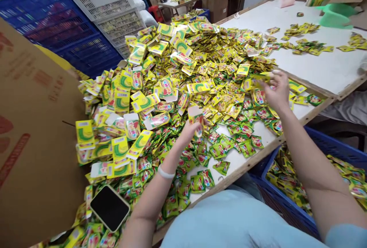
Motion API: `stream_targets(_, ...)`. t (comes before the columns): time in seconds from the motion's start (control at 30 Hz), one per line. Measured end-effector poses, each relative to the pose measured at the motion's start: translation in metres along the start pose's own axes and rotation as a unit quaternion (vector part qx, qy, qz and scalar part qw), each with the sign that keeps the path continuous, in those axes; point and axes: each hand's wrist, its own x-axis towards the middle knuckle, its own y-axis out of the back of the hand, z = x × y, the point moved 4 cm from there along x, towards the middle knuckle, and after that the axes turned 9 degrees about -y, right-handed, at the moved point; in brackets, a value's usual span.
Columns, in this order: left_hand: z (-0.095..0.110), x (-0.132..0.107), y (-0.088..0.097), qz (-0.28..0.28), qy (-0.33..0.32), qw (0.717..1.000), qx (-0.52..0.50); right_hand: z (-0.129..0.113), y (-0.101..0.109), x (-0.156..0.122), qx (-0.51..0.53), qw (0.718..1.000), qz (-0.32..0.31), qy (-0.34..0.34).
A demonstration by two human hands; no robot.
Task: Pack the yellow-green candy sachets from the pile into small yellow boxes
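My left hand (190,131) is closed around a small printed carton (196,115), its white top flap standing up. My right hand (276,91) is raised over the right side of the heap, fingers pinched on a yellow sachet (262,76) that is slightly blurred. Beneath both hands spreads a large pile of yellow and green sachets (226,102). Flat yellow cartons (143,100) lie over its left part, several with white flaps showing. Green sachets (218,150) are scattered near the table's front edge.
A phone (110,208) lies on the pile at lower left, beside a large cardboard box (37,144). A blue crate (266,177) of sachets stands below the wooden table edge (309,116). Stacked crates (94,7) rise behind. A green scoop (335,14) sits at the far right.
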Motion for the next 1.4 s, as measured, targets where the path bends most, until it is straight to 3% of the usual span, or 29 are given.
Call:
stream_targets(0.03, -0.001, -0.014, -0.004, -0.011, 0.008, 0.999, -0.041, -0.013, 0.002, -0.007, -0.002, 1.0, 0.008, 0.02)
stream_targets(0.07, 0.0, -0.027, -0.009, -0.022, 0.019, 0.996, -0.081, -0.026, -0.001, -0.02, 0.018, 0.999, -0.022, 0.028)
stream_targets(0.17, 0.008, -0.055, -0.023, -0.035, 0.052, 0.984, -0.167, -0.066, -0.029, -0.088, 0.14, 0.963, -0.231, 0.006)
stream_targets(0.23, 0.017, -0.066, -0.029, -0.043, 0.061, 0.981, -0.181, -0.088, -0.045, -0.133, 0.156, 0.936, -0.315, 0.029)
stream_targets(0.3, 0.025, -0.072, -0.031, -0.058, 0.065, 0.977, -0.194, -0.102, -0.054, -0.16, 0.126, 0.915, -0.375, 0.082)
stream_targets(0.43, 0.029, -0.082, -0.026, -0.078, 0.068, 0.98, -0.17, -0.11, -0.054, -0.165, -0.005, 0.869, -0.463, 0.174)
stream_targets(0.63, 0.02, -0.087, -0.036, -0.153, 0.034, 0.981, -0.111, -0.123, -0.047, -0.168, -0.183, 0.774, -0.56, 0.231)
stream_targets(0.7, 0.018, -0.09, -0.04, -0.154, 0.04, 0.981, -0.114, -0.124, -0.045, -0.172, -0.17, 0.774, -0.567, 0.224)
stream_targets(0.87, 0.008, -0.11, -0.045, -0.182, 0.089, 0.971, -0.13, -0.102, -0.028, -0.185, -0.042, 0.819, -0.543, 0.181)
stream_targets(1.1, -0.009, -0.124, -0.059, -0.21, 0.058, 0.971, -0.102, -0.072, -0.017, -0.221, 0.008, 0.772, -0.633, 0.062)
stream_targets(1.17, -0.007, -0.118, -0.064, -0.223, 0.054, 0.968, -0.103, -0.069, -0.015, -0.214, -0.007, 0.787, -0.614, 0.06)
stream_targets(1.27, 0.003, -0.095, -0.058, -0.211, -0.019, 0.976, -0.053, -0.065, 0.001, -0.168, -0.042, 0.866, -0.492, 0.083)
stream_targets(1.33, 0.008, -0.075, -0.041, -0.165, -0.107, 0.978, 0.064, -0.059, 0.023, -0.119, -0.113, 0.936, -0.318, 0.103)
stream_targets(1.37, 0.008, -0.064, -0.032, -0.135, -0.144, 0.97, 0.142, -0.056, 0.035, -0.096, -0.179, 0.955, -0.208, 0.114)
stream_targets(1.4, 0.005, -0.055, -0.023, -0.107, -0.168, 0.955, 0.22, -0.053, 0.044, -0.079, -0.253, 0.951, -0.12, 0.127)
